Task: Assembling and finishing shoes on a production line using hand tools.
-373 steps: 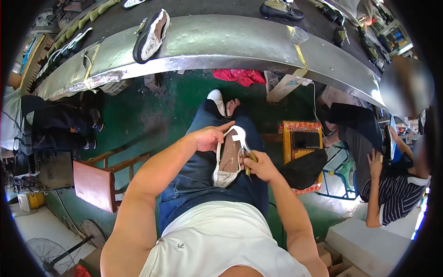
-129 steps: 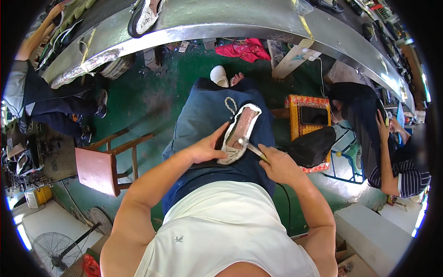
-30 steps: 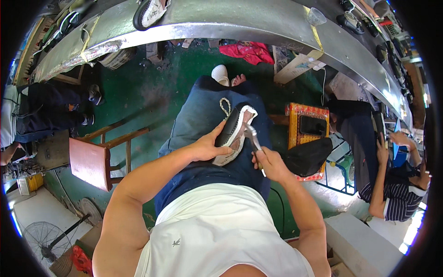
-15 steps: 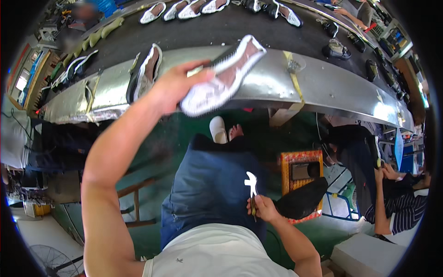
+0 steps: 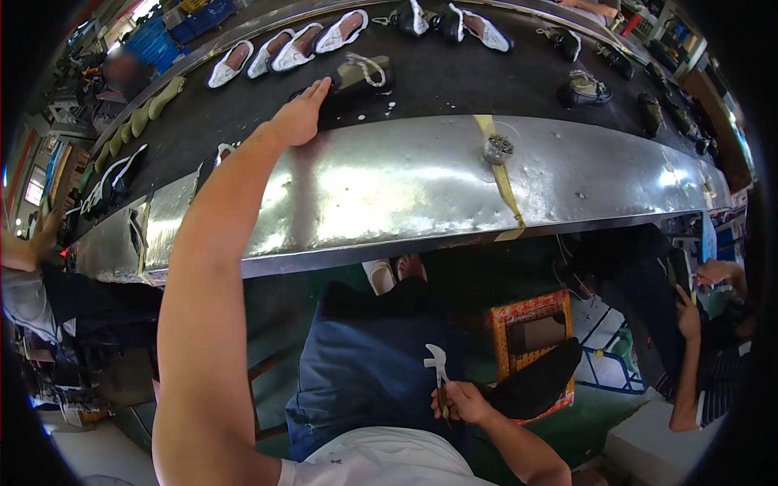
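Note:
Stretched out over the dark work surface (image 5: 454,93), my left hand (image 5: 298,116) has its fingers at the near left end of an olive and black shoe (image 5: 356,74). The shoe sits upright, with a pale lace loop on top. Whether my fingertips still touch it is hard to tell. Above my lap, my right hand (image 5: 460,402) is closed round the handles of metal lasting pincers (image 5: 438,359), their head pointing up. Mostly hidden behind my left arm is another white-edged shoe (image 5: 224,151) at the metal edge.
A shiny metal ledge (image 5: 389,182) runs along the front, with a small clear cup of tacks (image 5: 498,148) on it. White-bottomed shoes (image 5: 297,47) lie along the back. A black padded thing (image 5: 539,381) is beside my right knee. People work on both sides.
My left hand has gone from holding a shoe, white bottom up, above the ledge to reaching over the surface, where a shoe now stands upright. My right hand keeps the pincers.

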A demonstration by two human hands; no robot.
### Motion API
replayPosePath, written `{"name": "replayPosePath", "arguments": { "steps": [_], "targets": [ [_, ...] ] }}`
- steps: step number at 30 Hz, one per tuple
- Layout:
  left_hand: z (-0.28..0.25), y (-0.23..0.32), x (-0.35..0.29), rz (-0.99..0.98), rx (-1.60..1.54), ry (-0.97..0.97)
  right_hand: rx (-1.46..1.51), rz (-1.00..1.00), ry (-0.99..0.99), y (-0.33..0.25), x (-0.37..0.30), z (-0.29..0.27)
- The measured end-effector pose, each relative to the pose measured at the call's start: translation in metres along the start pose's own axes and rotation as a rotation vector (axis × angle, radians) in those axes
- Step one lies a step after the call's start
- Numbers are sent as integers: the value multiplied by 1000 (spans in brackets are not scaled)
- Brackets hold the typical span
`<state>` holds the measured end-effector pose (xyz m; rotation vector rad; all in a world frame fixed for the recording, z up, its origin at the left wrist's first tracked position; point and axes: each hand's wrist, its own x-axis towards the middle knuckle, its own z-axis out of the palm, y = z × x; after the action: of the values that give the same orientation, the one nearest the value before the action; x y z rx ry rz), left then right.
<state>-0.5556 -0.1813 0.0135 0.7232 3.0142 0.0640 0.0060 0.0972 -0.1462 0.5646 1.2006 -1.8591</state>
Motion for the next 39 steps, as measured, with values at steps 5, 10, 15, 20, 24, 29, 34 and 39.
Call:
{"name": "replayPosePath", "arguments": {
  "steps": [5, 10, 15, 20, 24, 29, 34, 39],
  "targets": [
    [-27, -96, -39, -44, 149, 360, -180, -60, -62, -7, 14, -1],
    [-71, -132, -112, -499, 116, -427, -164, -86, 17, 4, 7, 5],
    [-53, -157, -179, -638, -1091, -191, -190, -93, 49, 17, 5, 13],
    [-31, -56, -304, -118, -1586, -62, -196, -148, 104, 35, 1, 18],
    [63, 52, -395, -90, -1934, -4, -271, -178, 149, 33, -3, 28],
    [148, 162, -455, -145, -1486, -87, -576, -404, 202, 13, -33, 59],
    [152, 161, -463, -6, -1325, -64, -810, -469, 242, 0, -67, 111],
    [150, 162, -469, 66, -1395, -58, -733, -256, 63, -2, -70, 132]
  ]
}}
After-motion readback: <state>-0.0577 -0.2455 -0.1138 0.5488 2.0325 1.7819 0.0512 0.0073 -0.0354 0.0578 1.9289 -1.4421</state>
